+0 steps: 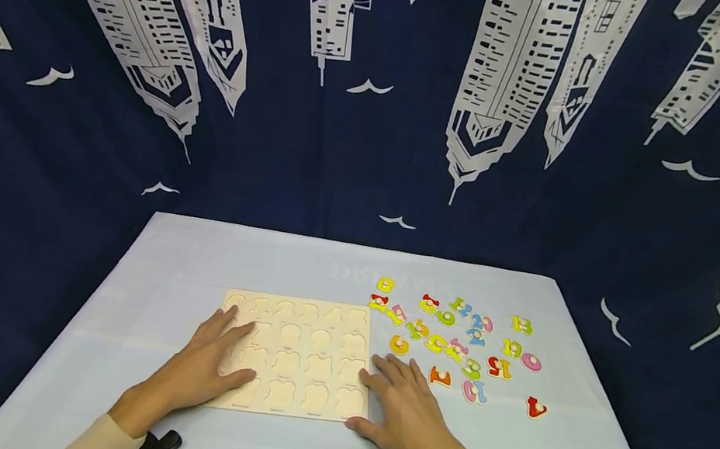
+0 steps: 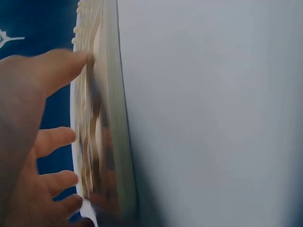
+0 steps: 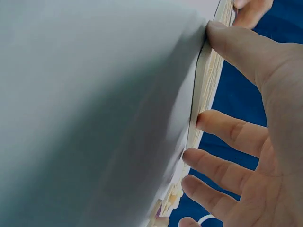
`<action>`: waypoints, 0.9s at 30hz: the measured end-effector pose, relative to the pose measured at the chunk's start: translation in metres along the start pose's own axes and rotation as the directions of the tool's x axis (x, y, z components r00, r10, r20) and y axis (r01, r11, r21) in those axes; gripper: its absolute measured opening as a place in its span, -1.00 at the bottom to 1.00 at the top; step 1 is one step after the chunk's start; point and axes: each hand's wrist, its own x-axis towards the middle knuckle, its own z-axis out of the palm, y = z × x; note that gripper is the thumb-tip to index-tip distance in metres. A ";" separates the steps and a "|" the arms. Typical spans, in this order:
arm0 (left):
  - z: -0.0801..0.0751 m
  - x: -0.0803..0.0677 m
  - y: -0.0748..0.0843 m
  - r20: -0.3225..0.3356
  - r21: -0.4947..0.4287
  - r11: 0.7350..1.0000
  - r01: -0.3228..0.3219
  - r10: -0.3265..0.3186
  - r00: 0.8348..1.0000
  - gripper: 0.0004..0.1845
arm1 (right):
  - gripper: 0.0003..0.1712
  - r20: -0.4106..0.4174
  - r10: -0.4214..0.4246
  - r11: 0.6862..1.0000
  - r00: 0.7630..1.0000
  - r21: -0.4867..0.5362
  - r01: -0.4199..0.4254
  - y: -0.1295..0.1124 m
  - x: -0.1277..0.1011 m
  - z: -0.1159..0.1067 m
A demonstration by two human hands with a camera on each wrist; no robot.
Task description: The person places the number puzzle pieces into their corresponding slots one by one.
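Observation:
A pale wooden puzzle board [image 1: 303, 357] with rows of shaped recesses lies flat on the table. My left hand [image 1: 196, 367] rests over its left side, fingers spread. In the left wrist view, that thumb [image 2: 61, 68] reaches over the board's near edge. At the right edge is my right hand [image 1: 410, 417], with the thumb by the near right corner and the fingers apart. The right wrist view has the thumb [image 3: 236, 45] and index fingertip against the board's side. Neither hand curls round anything.
Several colourful number-shaped pieces lie scattered right of the board, among them an orange piece [image 1: 440, 377] near the right fingertips, a pink ring [image 1: 531, 361] and a red piece [image 1: 535, 408]. The white table [image 1: 101, 341] meets a dark blue cloth [image 1: 312, 170] printed with buildings.

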 end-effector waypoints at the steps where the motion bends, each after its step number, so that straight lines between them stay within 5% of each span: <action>1: -0.002 -0.005 -0.002 0.008 0.000 1.000 -0.003 0.003 1.000 0.00 | -0.14 -0.004 0.001 1.000 1.000 -0.005 -0.001 0.001 -0.001 0.000; 8: -0.009 -0.024 -0.012 0.082 -0.053 0.997 -0.058 0.063 0.995 0.24 | -0.09 0.003 0.018 1.000 1.000 -0.009 -0.018 0.006 -0.005 -0.005; 27: -0.006 0.004 0.000 0.160 -0.096 0.987 -0.131 0.145 0.976 0.30 | -0.08 -0.025 0.028 0.999 0.999 -0.033 -0.029 0.028 -0.020 -0.014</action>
